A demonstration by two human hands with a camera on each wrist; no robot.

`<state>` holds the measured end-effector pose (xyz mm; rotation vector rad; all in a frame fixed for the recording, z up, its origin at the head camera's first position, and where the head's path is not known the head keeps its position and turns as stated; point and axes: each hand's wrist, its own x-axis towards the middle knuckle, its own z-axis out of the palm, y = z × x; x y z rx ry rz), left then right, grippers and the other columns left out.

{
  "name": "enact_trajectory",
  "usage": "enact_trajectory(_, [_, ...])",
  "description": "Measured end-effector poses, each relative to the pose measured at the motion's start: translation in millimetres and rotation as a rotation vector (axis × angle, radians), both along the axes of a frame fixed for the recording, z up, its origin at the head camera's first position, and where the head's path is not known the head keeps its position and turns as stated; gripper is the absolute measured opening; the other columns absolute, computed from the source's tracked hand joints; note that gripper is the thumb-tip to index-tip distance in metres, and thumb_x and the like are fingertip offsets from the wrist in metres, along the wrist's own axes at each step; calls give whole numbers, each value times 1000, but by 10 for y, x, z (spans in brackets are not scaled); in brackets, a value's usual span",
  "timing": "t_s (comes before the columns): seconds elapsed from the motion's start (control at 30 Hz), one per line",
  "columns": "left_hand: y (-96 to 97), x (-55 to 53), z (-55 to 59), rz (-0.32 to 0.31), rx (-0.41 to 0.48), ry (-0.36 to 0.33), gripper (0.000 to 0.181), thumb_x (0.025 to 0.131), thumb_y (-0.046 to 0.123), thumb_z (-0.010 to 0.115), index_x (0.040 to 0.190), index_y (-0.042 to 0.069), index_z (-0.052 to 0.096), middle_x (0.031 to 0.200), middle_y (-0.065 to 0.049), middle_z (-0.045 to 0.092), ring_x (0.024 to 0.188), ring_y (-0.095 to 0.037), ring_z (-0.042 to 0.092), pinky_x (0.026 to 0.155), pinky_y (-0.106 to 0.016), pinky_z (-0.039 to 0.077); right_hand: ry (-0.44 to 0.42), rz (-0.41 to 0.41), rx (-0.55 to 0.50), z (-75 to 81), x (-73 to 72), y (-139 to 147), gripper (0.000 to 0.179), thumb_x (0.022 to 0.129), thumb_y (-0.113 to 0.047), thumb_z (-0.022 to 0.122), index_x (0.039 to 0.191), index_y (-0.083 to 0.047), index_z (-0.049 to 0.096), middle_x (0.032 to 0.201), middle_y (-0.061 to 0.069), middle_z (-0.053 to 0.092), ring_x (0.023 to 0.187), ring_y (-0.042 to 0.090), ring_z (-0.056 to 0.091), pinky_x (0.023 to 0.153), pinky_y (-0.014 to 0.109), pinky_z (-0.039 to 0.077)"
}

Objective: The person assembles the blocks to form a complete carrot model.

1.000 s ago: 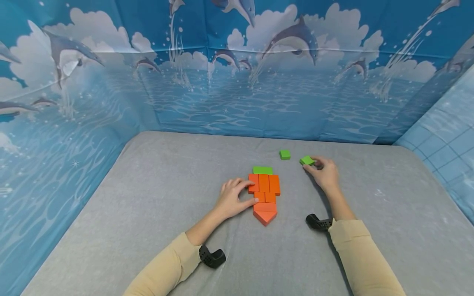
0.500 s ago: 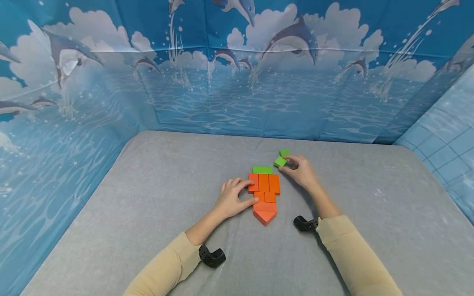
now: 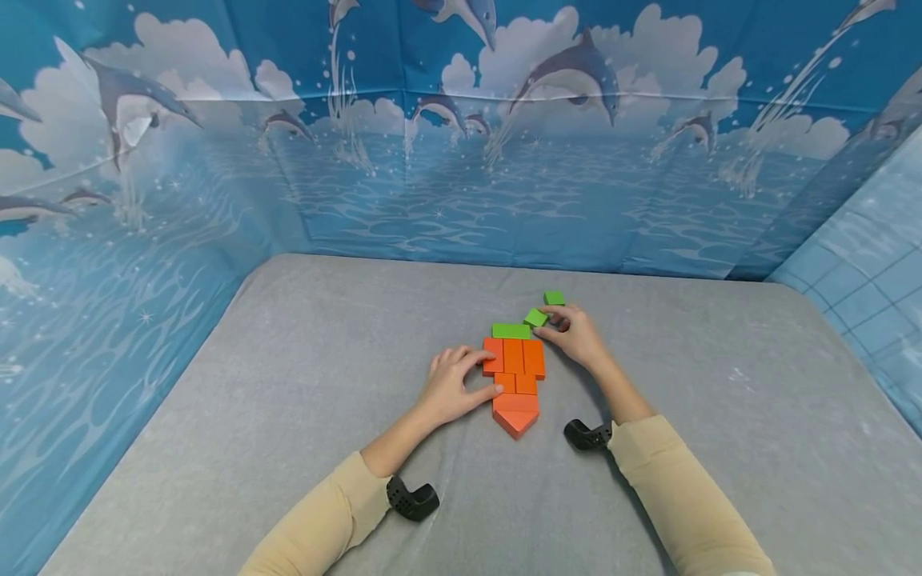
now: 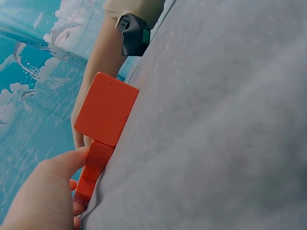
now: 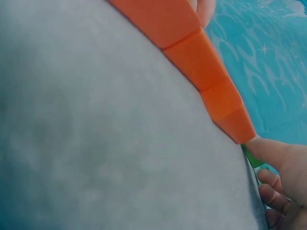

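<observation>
Several orange blocks (image 3: 513,356) lie fitted together on the grey cloth, with a pointed red-orange block (image 3: 515,422) at the near end and a long green block (image 3: 511,331) across the far end. My left hand (image 3: 451,386) rests at their left side, thumb and index finger spread, fingertips touching orange blocks. Between thumb and fingers, my right hand (image 3: 576,334) pinches a small green block (image 3: 535,318), turned at an angle by the long green block's right end. Another small green block (image 3: 554,298) lies just beyond it. In the right wrist view the pinched block is mostly hidden.
The grey cloth-covered table (image 3: 346,336) reaches back to a blue curtain (image 3: 461,200) printed with dolphins. Black wrist devices (image 3: 413,500) sit at both beige cuffs. In the left wrist view, a large orange block (image 4: 106,109) stands close.
My right hand has brought the small green block leftward, from the right of the loose green one to the long green block's right end. My left hand has stayed in place.
</observation>
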<state>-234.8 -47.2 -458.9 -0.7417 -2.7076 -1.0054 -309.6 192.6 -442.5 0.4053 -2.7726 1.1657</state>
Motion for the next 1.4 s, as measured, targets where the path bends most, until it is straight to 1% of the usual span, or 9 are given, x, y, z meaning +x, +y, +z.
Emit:
enact_trajectory(0.17, [-7,-1,-3,5,-7,5,51,79,45,66,122,19,57,111,-3,55,98,-20,44,92,-44,28,-7,10,-2,-1,-3,-12,40,84,-16,67,120,0,59,98,19,53,85,30,50,75,43,42])
enact_trajectory(0.33, [-8,-8,-8,5,-10,4,51,79,45,66,122,19,57,111,-3,55,99,-20,44,92,-44,28,-34,18,-9,5,-4,-18,40,84,-18,67,119,-2,60,100,18,52,85,30,49,76,42,41])
enact_trajectory(0.63, [-3,-21,-11,7,-12,0,51,79,46,65,122,19,57,111,-3,54,99,-19,44,92,-43,28,-14,46,-18,5,-22,-4,40,83,-16,68,119,-1,59,99,19,52,83,30,47,74,40,40])
enact_trajectory(0.73, [2,-22,-12,5,-14,0,51,79,46,65,122,19,57,112,-3,54,99,-20,44,91,-42,28,-9,53,-66,25,-37,34,43,83,-14,68,121,1,56,97,20,53,78,27,47,69,35,40])
enact_trajectory(0.87, [5,-15,-7,-2,-7,-1,52,79,45,66,122,19,57,112,-3,54,100,-20,44,91,-43,28,12,38,-152,67,-94,125,41,85,-10,65,122,4,54,94,20,52,70,23,44,56,26,39])
enact_trajectory(0.93, [4,-12,-5,-5,-1,1,51,79,44,66,122,18,57,112,-3,55,101,-20,44,92,-43,28,20,22,-160,81,-138,176,39,86,-9,63,122,3,54,93,20,51,69,23,44,54,26,38])
enact_trajectory(1.1, [0,-10,-3,-12,5,-6,51,79,44,66,122,18,57,112,-3,55,101,-21,44,92,-43,28,3,17,-97,77,-262,296,40,88,-9,60,125,2,51,97,21,49,74,25,44,61,33,38])
enact_trajectory(1.27, [-4,-12,-10,-9,8,-13,51,79,43,66,122,18,57,113,-4,54,100,-21,44,92,-44,28,-27,48,-25,62,-360,352,42,89,-9,59,129,0,48,103,24,46,79,31,44,68,40,36])
enact_trajectory(1.4, [-6,-12,-15,-8,12,-8,51,79,43,67,122,18,57,112,-4,54,100,-21,44,92,-44,28,-49,78,41,58,-401,361,43,91,-8,55,131,0,44,109,26,44,86,35,46,75,46,38])
